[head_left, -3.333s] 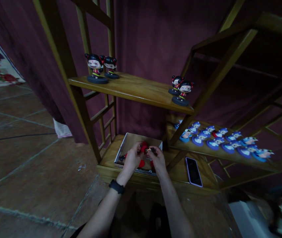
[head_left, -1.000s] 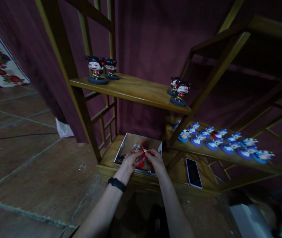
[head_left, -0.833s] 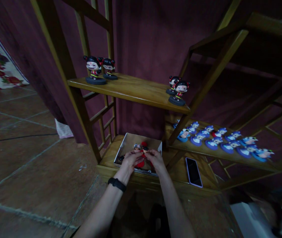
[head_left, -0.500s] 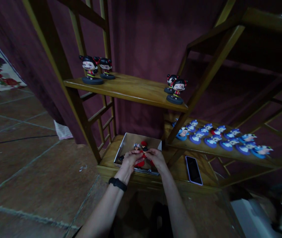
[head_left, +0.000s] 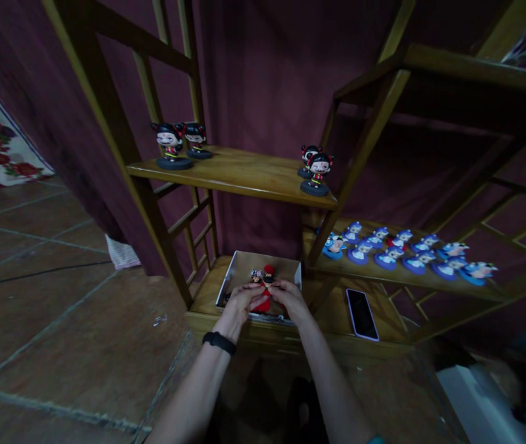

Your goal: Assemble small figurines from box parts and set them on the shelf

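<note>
Over a shallow cardboard box (head_left: 288, 265) on the lowest shelf, my two hands meet at a small figurine (head_left: 269, 279) with a black head and red parts. The fingers of my left hand (head_left: 240, 303), below a black wristband, close on its left side. From the other side, my right hand (head_left: 291, 297) pinches it too. More figurines lie in the box: a black-and-white-headed one (head_left: 256, 275) is just left of the held one, and red pieces show beneath my fingers. My hands hide part of the box's contents.
Black-haired figurines on dark round bases stand in pairs on the upper shelf (head_left: 248, 172). To the right, several blue and purple figurines (head_left: 387, 258) fill a lower shelf. A phone (head_left: 362, 314) lies right of the box. Wooden posts (head_left: 137, 191) frame the shelves.
The camera view has shifted slightly, so the shelves appear moved. Both hands stay at the figurine over the box, with only small finger movements.
</note>
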Demonstrator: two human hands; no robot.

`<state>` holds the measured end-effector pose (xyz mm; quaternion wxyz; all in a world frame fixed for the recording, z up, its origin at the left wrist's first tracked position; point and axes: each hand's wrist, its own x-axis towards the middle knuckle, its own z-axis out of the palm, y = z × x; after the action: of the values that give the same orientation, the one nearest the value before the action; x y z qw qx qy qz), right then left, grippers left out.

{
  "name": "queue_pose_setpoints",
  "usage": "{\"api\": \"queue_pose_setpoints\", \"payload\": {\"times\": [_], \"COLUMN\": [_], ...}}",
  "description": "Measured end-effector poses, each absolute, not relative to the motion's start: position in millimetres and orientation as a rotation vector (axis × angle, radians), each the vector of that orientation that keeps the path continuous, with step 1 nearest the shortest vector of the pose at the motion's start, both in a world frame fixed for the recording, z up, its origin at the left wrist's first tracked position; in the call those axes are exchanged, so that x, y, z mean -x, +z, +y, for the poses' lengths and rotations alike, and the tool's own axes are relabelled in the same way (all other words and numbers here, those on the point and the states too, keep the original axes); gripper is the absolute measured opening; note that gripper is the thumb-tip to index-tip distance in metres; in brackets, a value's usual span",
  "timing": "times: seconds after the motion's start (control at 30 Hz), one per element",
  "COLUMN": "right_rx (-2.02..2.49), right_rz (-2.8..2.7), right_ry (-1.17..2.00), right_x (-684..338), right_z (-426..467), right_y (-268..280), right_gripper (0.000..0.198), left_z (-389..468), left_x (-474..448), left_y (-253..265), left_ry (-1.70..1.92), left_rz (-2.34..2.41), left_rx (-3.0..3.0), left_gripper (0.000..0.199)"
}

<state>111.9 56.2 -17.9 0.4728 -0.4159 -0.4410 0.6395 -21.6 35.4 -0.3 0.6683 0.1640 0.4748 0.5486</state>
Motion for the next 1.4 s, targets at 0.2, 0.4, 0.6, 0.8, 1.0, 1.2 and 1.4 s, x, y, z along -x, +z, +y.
{"api": "queue_pose_setpoints", "payload": {"times": [0.2, 0.4, 0.6, 0.8, 1.0, 1.2, 1.4], "right_rx": [0.877, 0.814, 0.716, 0.699, 0.649, 0.626, 0.6], "right_rz": [-0.899, -0.871, -0.863, -0.845, -0.818, -0.809, -0.85], "right_ry": [1.571, 1.617, 1.663, 1.716, 1.744, 1.779, 1.769], "right_x": [-103.8, -107.6, -106.5, -107.6, -112.6, -115.0, -122.1], "right_z": [44.7, 35.8, 28.3, 21.0, 9.3, 2.6, -5.7], "right_y": [-19.6, -8.9, 1.2, 10.3, 14.6, 15.9, 25.9], "right_gripper": [0.037, 0.044, 0.042, 0.042, 0.039, 0.037, 0.038], "left_z": [33.6, 23.8, 11.4, 0.9, -15.3, -32.9, -42.2], "left_x": [21.9, 23.6, 21.7, 14.1, 5.9, -4.0, -7.1], "left_y": [-2.4, -1.4, 7.3, 18.3, 29.6, 43.1, 51.4], "left_ry": [1.295, 1.304, 1.369, 1.46, 1.594, 1.688, 1.654], "left_rz": [0.985, 0.882, 0.907, 1.006, 1.175, 1.279, 1.223], "left_rx": [-0.355, -0.483, -0.673, -0.767, -0.866, -1.066, -1.007], "left_gripper": [0.015, 0.028, 0.041, 0.05, 0.052, 0.047, 0.047]}}
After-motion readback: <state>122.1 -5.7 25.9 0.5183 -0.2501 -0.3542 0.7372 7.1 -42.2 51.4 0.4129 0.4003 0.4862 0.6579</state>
